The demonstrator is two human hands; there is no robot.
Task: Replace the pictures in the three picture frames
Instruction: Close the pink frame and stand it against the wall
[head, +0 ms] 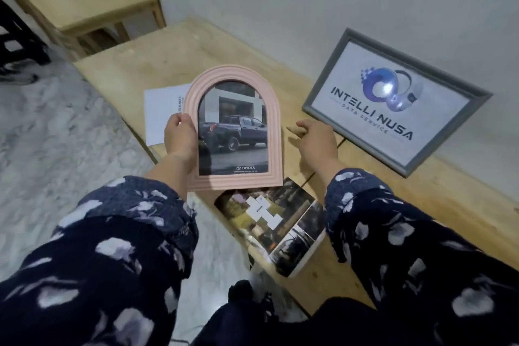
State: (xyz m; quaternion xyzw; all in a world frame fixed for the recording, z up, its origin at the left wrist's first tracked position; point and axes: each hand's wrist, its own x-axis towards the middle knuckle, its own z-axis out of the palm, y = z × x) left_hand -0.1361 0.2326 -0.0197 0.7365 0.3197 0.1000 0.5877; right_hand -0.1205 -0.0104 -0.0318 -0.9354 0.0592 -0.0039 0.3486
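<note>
The left hand [179, 139] grips the pink arched plastic picture frame [236, 129] by its left edge, thumb on the front moulding and fingers [175, 122] curled behind it. The frame is held off the pale wooden bench [421, 199], face toward the camera, its long axis running from the flat base nearest the person to the arch farthest away. It displays a photograph of a dark pickup truck [234, 132] with a Toyota caption.

The right hand [314, 137] holds nothing. Its fingers are loosely extended and point left toward the right edge of the frame, near it but apart from it. This is the governing relation: the free edge of the frame lies directly to the left of the right fingertips, so the right hand is the nearer free hand for any two-handed turn or for access to the back panel.

A grey rectangular wooden frame with a company logo print [393, 101] leans against the wall, to the right of and beyond the right hand. A printed brochure with dark photographs [269, 222] lies flat on the bench below the pink frame, overhanging the bench edge. A white sheet of paper [163, 109] lies behind the left hand.

Judgement: the pink frame appears filled; whether this picture is the replacement cannot be told
</note>
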